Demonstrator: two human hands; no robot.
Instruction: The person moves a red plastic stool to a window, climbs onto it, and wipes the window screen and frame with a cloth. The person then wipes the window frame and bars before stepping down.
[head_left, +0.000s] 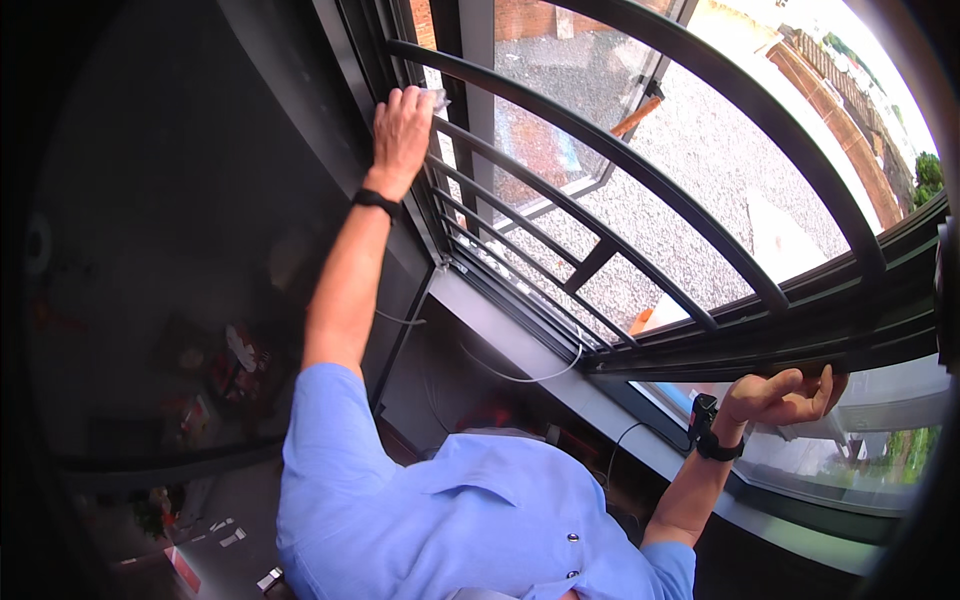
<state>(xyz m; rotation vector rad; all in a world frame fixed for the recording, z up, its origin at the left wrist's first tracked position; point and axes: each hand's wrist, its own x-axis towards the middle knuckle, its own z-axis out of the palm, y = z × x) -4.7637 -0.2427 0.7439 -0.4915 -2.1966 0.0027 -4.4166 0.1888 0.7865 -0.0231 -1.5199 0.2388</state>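
Note:
My left hand (405, 124) is raised to the inner edge of a dark metal window frame (349, 52), beside the ends of the bars. Its fingers are closed on a small crumpled, translucent piece (437, 99), perhaps plastic film. A dark window grille (592, 135) of curved bars spans the opening between my hands. My right hand (787, 394) is at the underside of the thick dark frame post (810, 341), palm turned up and fingers bent and apart, some touching the post's edge. Nothing shows in it.
An outward-opened glass sash (559, 112) with an orange-brown piece (636, 116) at its edge stands beyond the grille. Gravel (697, 150) lies outside. Below run a pale sill (517, 337) and a loose white cable (525, 379). A dark panel (187, 187) rises at left.

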